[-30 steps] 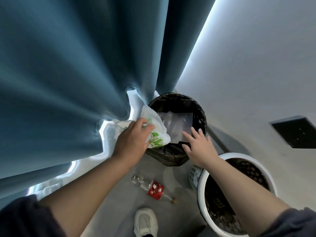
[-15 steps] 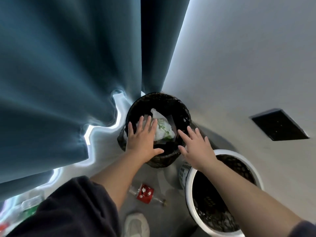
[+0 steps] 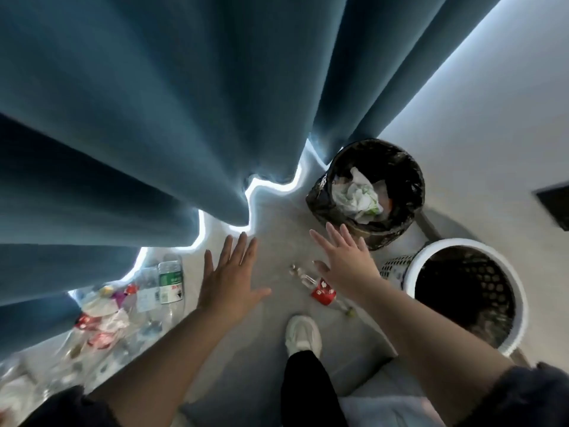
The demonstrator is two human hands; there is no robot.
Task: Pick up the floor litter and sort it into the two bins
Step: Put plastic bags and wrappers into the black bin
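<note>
dark sleeves [image 3: 523,392], black trousers [image 3: 308,392], white shoe [image 3: 302,334]

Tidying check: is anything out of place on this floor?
Yes. A clear bottle with a red label lies on its side by the white shoe, and a heap of plastic bottles and wrappers sprawls along the blue curtain.

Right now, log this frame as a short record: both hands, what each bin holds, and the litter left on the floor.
left hand: open, empty, above the floor
right hand: open, empty, beside the black bin
black bin: holds a crumpled white-and-green wrapper
white bin: dark inside, contents unclear
floor by the shoe: small bottle with a red label
floor by the curtain: pile of bottles and wrappers
</note>
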